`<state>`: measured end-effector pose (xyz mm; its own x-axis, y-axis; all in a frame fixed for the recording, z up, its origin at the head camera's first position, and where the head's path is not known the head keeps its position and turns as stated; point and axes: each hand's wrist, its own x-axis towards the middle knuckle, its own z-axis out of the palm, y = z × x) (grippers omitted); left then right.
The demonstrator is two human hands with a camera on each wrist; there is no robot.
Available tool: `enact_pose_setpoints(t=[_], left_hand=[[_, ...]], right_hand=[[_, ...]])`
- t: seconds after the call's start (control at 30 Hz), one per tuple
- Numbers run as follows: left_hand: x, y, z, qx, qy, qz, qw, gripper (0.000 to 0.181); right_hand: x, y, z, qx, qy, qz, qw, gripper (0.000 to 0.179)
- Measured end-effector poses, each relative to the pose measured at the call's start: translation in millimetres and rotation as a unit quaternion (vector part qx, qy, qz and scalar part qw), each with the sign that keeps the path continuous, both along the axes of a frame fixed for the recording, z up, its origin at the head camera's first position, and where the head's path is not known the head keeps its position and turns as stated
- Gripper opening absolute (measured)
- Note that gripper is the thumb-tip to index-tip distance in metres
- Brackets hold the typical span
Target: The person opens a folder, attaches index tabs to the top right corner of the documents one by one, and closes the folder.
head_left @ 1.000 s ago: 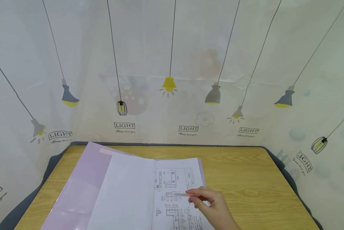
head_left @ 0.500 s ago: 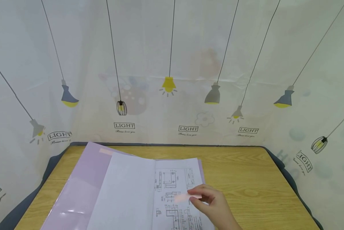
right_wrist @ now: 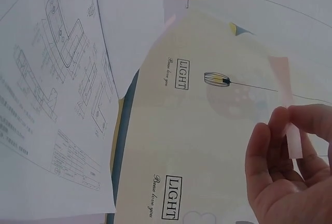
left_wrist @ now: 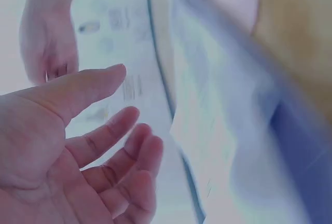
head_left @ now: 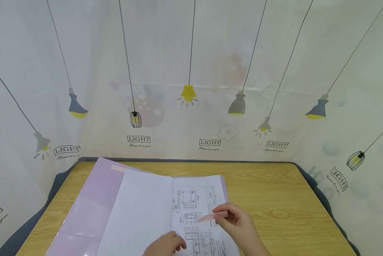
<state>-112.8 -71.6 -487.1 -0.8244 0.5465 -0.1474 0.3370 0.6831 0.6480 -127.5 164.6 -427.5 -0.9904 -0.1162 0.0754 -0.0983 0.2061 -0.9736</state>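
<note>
Lilac folder (head_left: 79, 206), lying spread. Pale label (head_left: 118, 168) at its top edge; whether stuck or loose cannot be told.

Blank page (head_left: 143, 206), beside the bare cover.

Left hand (head_left: 167, 244), near the fold between the pages; fingers slack and bent, thumb apart, holding nothing. Contact with the paper: cannot be told. Probably best used to steady the page or to take the strip's free end.

Drawing page (head_left: 191, 208), printed with technical figures. Care, by judgement: keep it flat, so that its edge does not lift.

Pink strip (head_left: 207, 217), seen over the drawing page in the head view and apart from the paper in the right-wrist view. Thin, likely to bend or curl: better kept straight and unhurried.

Right hand (head_left: 241, 227), pinching the strip between thumb and finger, a short tail reaching back into the hand. A light pinch nearer one end would likely keep that tail from folding.

Wooden table (head_left: 281, 202), to the right.

Count: folder, one; label, one; pages showing, two; hands, two; held strip, one; table, one; backdrop (head_left: 166, 53) lamps, nine, one cut by the left edge; "LIGHT" prints, six, one likewise cut.
</note>
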Motion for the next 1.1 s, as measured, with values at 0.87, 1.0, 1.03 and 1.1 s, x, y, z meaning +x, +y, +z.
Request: enact_pose_setpoints(t=[0.87,1.0,1.03,1.1], left_hand=[[-104.5,-11.8,-23.0,-0.138,0.097,0.087,0.9818,0.053],[-106.0,-10.3,-30.1,-0.146,0.095,0.088,0.9807,0.058],[-106.6,-10.3,-31.7,-0.152,0.095,0.087,0.9799,0.059],[-107.4,-10.4,-33.2,-0.154,0.094,0.087,0.9797,0.060]], right_hand=[[-9.5,-1.7,-3.0,0.004,-0.053,0.002,0.9986,0.016],[-15.1,0.2,-6.1,0.029,-0.057,0.008,0.9979,0.012],[-17.0,0.7,-6.9,0.036,-0.057,0.007,0.9977,0.011],[-21.9,2.0,-8.6,0.042,-0.056,0.003,0.9975,0.009]])
